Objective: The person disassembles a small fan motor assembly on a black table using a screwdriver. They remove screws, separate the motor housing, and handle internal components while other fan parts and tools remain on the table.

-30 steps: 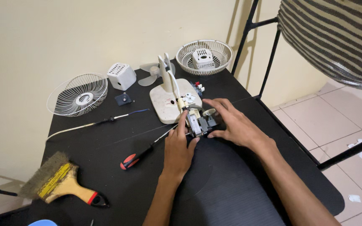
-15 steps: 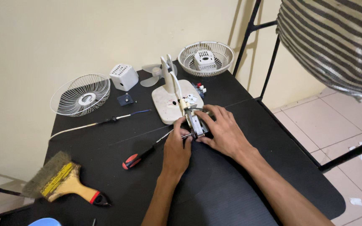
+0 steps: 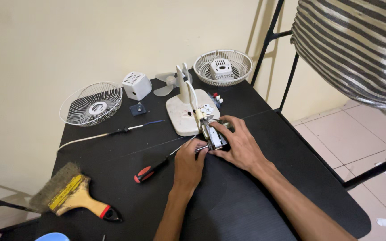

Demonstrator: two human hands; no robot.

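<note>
Near the bench's [image 3: 318, 178] middle, both hands clamp a small fan motor [image 3: 214, 134] beside the white fan base [image 3: 185, 117]: left hand [image 3: 189, 164] below it, right hand [image 3: 241, 145] gripping its side. Close by lie a red-handled screwdriver [image 3: 150, 170], a paintbrush [image 3: 74, 196], two fan grilles [image 3: 91, 103] and a cable [image 3: 108, 134].

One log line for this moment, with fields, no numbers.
left hand: touching small grey metal motor block | right hand: gripping block | nearby: red-handled screwdriver | surface: black table

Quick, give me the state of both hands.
Left hand: closed on the motor from the left.
Right hand: gripping the motor from the right.
</note>
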